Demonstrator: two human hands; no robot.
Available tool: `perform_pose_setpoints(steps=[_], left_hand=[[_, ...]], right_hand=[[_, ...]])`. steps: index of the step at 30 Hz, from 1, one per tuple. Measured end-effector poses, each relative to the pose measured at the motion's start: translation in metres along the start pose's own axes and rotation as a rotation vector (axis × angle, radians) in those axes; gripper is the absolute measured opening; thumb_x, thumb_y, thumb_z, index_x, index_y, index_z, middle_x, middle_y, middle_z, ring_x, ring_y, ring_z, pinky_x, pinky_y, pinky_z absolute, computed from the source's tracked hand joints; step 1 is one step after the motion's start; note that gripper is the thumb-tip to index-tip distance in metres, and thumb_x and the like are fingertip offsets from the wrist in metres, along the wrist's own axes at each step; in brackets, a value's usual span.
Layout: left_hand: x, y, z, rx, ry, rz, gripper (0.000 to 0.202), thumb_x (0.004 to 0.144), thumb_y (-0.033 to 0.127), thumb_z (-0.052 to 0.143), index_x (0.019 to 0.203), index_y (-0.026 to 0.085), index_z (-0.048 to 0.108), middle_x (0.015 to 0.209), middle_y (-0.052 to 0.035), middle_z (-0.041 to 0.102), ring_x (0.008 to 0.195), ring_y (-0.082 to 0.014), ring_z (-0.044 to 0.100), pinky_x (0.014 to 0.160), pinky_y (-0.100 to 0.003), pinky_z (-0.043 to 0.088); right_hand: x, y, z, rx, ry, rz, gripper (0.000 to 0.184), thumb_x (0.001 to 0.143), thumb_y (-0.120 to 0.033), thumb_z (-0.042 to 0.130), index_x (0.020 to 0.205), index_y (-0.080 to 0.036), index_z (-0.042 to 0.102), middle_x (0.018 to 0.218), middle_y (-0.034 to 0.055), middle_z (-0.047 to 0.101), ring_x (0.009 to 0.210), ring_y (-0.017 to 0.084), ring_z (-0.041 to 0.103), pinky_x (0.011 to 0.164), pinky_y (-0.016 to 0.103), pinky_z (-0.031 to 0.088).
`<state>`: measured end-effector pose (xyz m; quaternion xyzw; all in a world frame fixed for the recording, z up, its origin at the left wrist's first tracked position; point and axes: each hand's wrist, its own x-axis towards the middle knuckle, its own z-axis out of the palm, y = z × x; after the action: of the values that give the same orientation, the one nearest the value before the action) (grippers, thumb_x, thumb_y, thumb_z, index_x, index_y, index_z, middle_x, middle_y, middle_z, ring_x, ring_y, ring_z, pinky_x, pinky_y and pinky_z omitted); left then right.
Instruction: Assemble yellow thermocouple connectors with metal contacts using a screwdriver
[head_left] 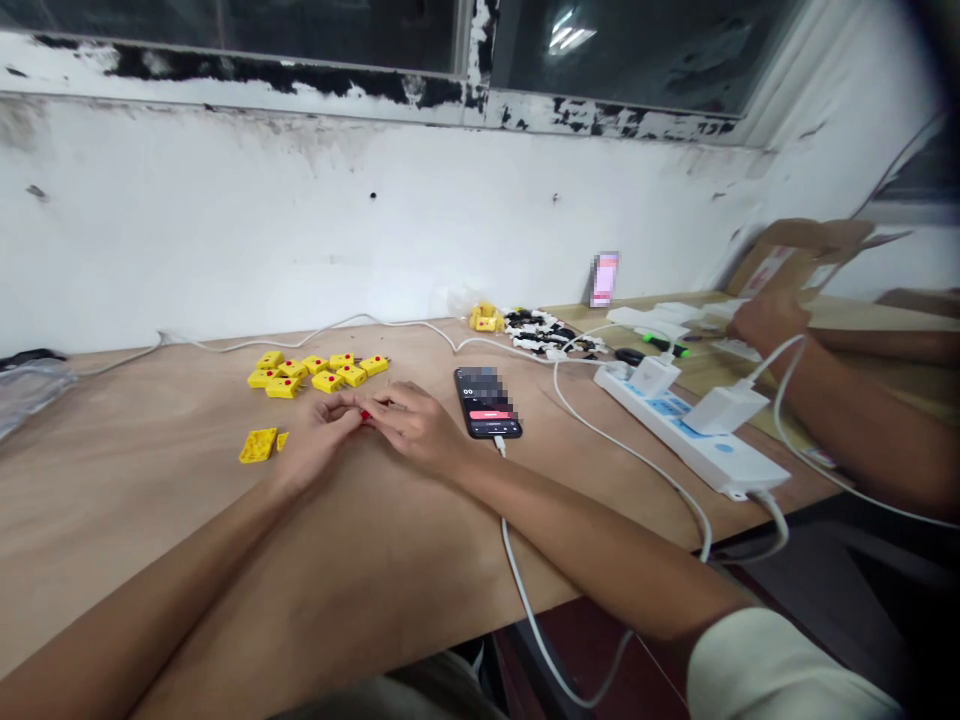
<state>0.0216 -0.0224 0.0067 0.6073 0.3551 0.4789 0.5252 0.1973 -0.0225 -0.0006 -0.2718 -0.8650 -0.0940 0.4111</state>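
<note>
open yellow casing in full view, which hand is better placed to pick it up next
Probably the left hand: it lies nearer the yellow casing, while the right hand is farther over. Both meet at a small red piece.

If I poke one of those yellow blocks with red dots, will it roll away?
Probably not: the yellow blocks look boxy and flat-sided, so they might slide. Their straight edges suggest they're stiff, and they're small beside the phone, so likely light.
</note>
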Motion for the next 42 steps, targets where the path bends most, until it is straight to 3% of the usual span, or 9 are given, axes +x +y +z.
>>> perform_pose_setpoints(steps=[10, 19, 27, 32, 37, 42], left_hand=[[0.001, 0.008, 0.009, -0.286, 0.024, -0.092, 0.013, 0.062, 0.02, 0.078, 0.071, 0.013, 0.07, 0.073, -0.001, 0.067, 0.071, -0.0115, 0.062, 0.073, -0.023, 0.052], [0.003, -0.002, 0.009, -0.4, -0.001, -0.088, 0.005, 0.068, 0.017, 0.072, 0.07, 0.014, 0.068, 0.078, -0.0019, 0.067, 0.075, -0.012, 0.061, 0.076, -0.024, 0.052], [0.001, -0.005, 0.012, -0.528, -0.001, -0.122, 0.004, 0.069, 0.014, 0.071, 0.069, 0.012, 0.067, 0.077, -0.0014, 0.066, 0.075, -0.0104, 0.06, 0.077, -0.021, 0.051], [0.0, -0.005, 0.013, -0.632, 0.016, -0.221, 0.005, 0.07, 0.007, 0.065, 0.071, 0.012, 0.066, 0.076, -0.0016, 0.066, 0.074, -0.0103, 0.06, 0.076, -0.022, 0.052], [0.001, -0.004, 0.014, -0.702, 0.044, -0.305, 0.014, 0.072, 0.002, 0.058, 0.063, 0.012, 0.062, 0.07, -0.0007, 0.063, 0.068, -0.0092, 0.059, 0.075, -0.021, 0.052], [0.0, -0.004, 0.015, -0.739, 0.044, -0.267, 0.012, 0.077, 0.003, 0.058, 0.075, 0.011, 0.067, 0.081, -0.0034, 0.068, 0.076, -0.0103, 0.062, 0.076, -0.022, 0.053]], right_hand=[[0.003, -0.004, -0.003, 0.03, 0.056, -0.072, 0.03, 0.099, -0.015, 0.041, 0.117, -0.016, 0.065, 0.1, 0.0114, 0.067, 0.094, 0.018, 0.061, 0.086, 0.033, 0.052], [0.001, 0.0, 0.002, 0.022, 0.085, -0.076, 0.031, 0.098, -0.015, 0.04, 0.114, -0.018, 0.067, 0.107, 0.0124, 0.068, 0.1, 0.019, 0.062, 0.088, 0.035, 0.053], [-0.001, -0.002, 0.007, 0.108, 0.204, -0.061, 0.026, 0.096, -0.015, 0.048, 0.113, -0.018, 0.068, 0.103, 0.0103, 0.069, 0.097, 0.017, 0.064, 0.086, 0.03, 0.053], [-0.002, -0.001, 0.009, 0.142, 0.199, -0.031, 0.023, 0.095, -0.016, 0.051, 0.109, -0.015, 0.069, 0.101, 0.0112, 0.07, 0.095, 0.017, 0.065, 0.085, 0.03, 0.054], [-0.003, 0.002, 0.009, 0.089, 0.187, -0.108, 0.025, 0.095, -0.014, 0.049, 0.108, -0.014, 0.069, 0.101, 0.0122, 0.07, 0.094, 0.019, 0.064, 0.085, 0.033, 0.054], [-0.002, -0.001, 0.005, 0.074, 0.198, -0.047, 0.023, 0.094, -0.016, 0.052, 0.11, -0.017, 0.07, 0.101, 0.0097, 0.07, 0.094, 0.017, 0.065, 0.084, 0.031, 0.055]])
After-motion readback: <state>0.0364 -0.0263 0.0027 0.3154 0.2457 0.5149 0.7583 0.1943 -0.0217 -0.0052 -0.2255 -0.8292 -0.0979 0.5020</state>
